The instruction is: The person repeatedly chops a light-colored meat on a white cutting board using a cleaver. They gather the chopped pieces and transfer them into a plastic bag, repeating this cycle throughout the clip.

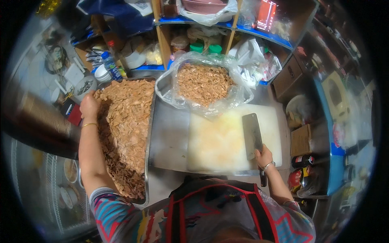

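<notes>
My right hand (pixel 265 157) grips the handle of a cleaver (pixel 252 133), whose broad blade lies over the right part of a white cutting board (pixel 218 139). My left hand (pixel 90 104) is at the far left edge of a large metal tray (pixel 149 142); its fingers are mostly hidden, so I cannot tell whether they grip the rim. Thin slices of brown cooked meat (pixel 129 112) fill the tray, with darker pieces (pixel 124 179) toward the near left. Behind the board, more chopped brown pieces (pixel 205 82) sit in an open clear plastic bag (pixel 240 91).
Wooden shelves (pixel 162 45) with jars, bags and bowls line the back. Left of the tray are white cups (pixel 102 73), a blue-capped bottle (pixel 111 65) and a dark red box (pixel 70 111). Cardboard boxes (pixel 301 139) and a dark bottle (pixel 302 161) stand to the right.
</notes>
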Action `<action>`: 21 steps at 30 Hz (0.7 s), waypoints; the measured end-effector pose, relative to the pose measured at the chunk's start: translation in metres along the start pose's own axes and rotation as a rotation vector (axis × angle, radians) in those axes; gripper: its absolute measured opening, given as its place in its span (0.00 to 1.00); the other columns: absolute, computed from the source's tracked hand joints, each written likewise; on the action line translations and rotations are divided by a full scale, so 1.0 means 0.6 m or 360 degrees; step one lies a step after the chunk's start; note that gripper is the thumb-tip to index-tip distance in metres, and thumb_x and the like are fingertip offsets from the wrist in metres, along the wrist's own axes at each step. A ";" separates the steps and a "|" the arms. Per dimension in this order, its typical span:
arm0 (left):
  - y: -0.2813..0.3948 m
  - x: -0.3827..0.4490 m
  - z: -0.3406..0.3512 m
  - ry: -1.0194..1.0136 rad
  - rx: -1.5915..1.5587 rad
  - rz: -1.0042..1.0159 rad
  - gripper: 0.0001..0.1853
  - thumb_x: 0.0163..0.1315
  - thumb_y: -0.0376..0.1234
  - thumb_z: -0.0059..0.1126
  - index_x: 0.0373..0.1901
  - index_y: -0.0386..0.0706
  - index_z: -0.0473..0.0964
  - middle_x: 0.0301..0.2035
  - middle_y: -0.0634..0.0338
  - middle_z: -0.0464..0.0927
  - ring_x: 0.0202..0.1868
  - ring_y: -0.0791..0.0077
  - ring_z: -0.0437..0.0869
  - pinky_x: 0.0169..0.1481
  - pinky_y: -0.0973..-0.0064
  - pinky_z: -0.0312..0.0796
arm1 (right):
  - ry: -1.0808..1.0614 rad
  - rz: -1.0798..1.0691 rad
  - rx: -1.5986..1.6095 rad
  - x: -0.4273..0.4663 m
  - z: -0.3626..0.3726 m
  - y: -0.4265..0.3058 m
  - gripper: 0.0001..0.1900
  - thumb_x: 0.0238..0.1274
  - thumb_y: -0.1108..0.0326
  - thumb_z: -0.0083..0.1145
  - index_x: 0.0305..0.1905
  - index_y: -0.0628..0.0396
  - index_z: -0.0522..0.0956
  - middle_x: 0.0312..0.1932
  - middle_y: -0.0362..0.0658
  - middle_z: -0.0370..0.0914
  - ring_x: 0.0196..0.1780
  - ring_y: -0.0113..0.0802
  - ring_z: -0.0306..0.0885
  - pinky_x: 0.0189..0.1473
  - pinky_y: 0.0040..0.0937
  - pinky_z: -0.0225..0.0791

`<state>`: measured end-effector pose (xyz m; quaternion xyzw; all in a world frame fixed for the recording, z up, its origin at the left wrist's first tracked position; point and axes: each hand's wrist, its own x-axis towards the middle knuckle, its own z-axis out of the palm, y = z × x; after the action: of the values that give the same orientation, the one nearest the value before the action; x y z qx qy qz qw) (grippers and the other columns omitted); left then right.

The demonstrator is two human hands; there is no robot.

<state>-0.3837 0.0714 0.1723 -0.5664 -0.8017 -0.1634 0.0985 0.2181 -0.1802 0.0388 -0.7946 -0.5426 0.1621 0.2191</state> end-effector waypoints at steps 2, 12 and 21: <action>0.037 -0.016 -0.032 -0.0022 -0.0013 -0.0041 0.20 0.51 0.40 0.61 0.48 0.50 0.77 0.44 0.53 0.79 0.46 0.54 0.80 0.48 0.60 0.73 | -0.0012 -0.0025 0.0028 0.003 -0.001 0.002 0.12 0.57 0.66 0.53 0.42 0.62 0.70 0.29 0.56 0.77 0.29 0.49 0.78 0.32 0.39 0.72; 0.356 -0.266 -0.008 -0.0279 -0.1207 0.0625 0.20 0.47 0.36 0.71 0.40 0.37 0.78 0.33 0.54 0.82 0.34 0.70 0.83 0.38 0.74 0.76 | -0.0339 0.0250 0.0608 0.005 -0.032 -0.015 0.10 0.61 0.68 0.50 0.43 0.62 0.68 0.22 0.47 0.74 0.14 0.35 0.71 0.15 0.32 0.65; 0.569 -0.514 0.164 -0.0364 -0.0886 0.1079 0.22 0.41 0.39 0.67 0.41 0.49 0.74 0.43 0.54 0.72 0.41 0.56 0.79 0.41 0.61 0.74 | -0.0281 0.0084 0.0460 0.006 -0.037 0.004 0.12 0.60 0.67 0.52 0.44 0.62 0.69 0.22 0.50 0.76 0.20 0.42 0.75 0.24 0.37 0.69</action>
<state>0.0447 -0.0577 0.0268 -0.8163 -0.5024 -0.2675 -0.0989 0.2326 -0.1812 0.0566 -0.7514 -0.5096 0.3134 0.2783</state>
